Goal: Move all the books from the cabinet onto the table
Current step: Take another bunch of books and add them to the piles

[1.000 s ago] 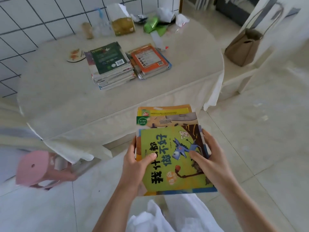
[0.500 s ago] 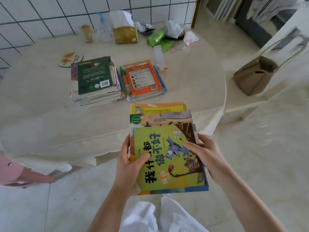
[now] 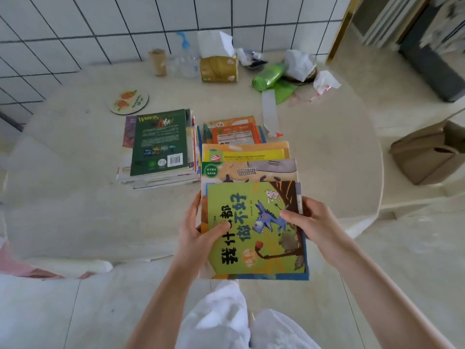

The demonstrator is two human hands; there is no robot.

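The person holds a fanned stack of thin, colourful picture books (image 3: 254, 217), top cover lime green with a blue donkey, out over the near edge of the round cream-clothed table (image 3: 75, 197). Its long axis runs from six o'clock towards twelve, the far end already above the tabletop. The left hand (image 3: 198, 235) grips the stack's left edge, thumb curled on the cover; the right hand (image 3: 312, 222) grips the right edge, thumb on the donkey. Both are closed firmly on the books, equally near.

Ahead at about eleven o'clock lies the thicker pile topped by a dark green paperback (image 3: 161, 142); at twelve, the flat pile with an orange cover (image 3: 236, 133), partly hidden beneath the held stack's far end. That pile looks like the likeliest landing spot.
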